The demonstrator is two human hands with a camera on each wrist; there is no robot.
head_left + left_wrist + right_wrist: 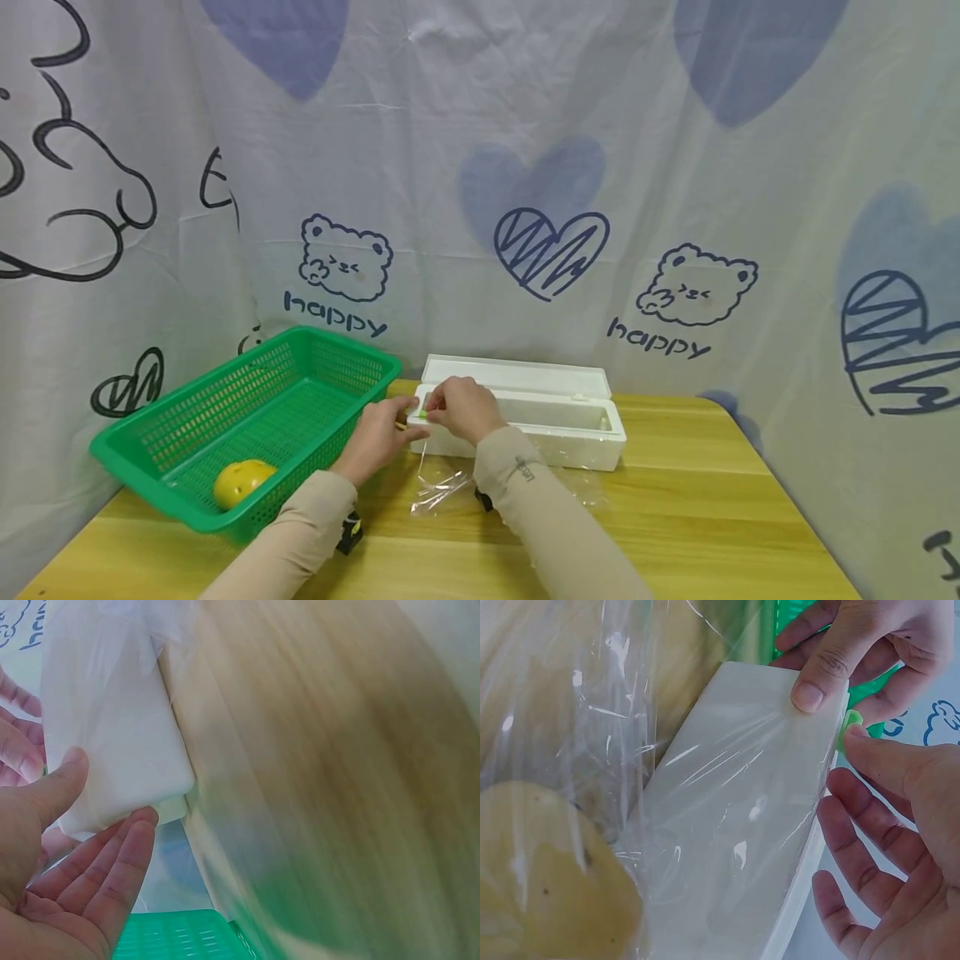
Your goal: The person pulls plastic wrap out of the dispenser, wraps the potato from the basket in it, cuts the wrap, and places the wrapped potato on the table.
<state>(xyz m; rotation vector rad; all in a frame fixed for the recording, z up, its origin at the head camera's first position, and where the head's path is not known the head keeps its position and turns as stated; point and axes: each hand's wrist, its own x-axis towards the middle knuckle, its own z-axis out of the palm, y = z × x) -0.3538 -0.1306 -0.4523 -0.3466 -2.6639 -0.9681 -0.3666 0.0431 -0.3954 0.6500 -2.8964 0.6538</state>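
Right hand (468, 408), item one: fingers pinching a small green tab (851, 720) at the box edge, thumb tip upon it, the remaining fingers loosely spread; the tab is mostly covered. Left hand (381, 433): thumb on the face, fingers at the end, gripping one corner of the white box (558, 450), lid raised. I see clear film (441, 492) draped down its front, its far extent hidden by my right sleeve. Speckled yellow object (551, 877), cut off at my right-wrist frame's edge. Yellow fruit (243, 482) in the green basket (142, 482), left. Counter (697, 500) below, blurred in my left-wrist feed.
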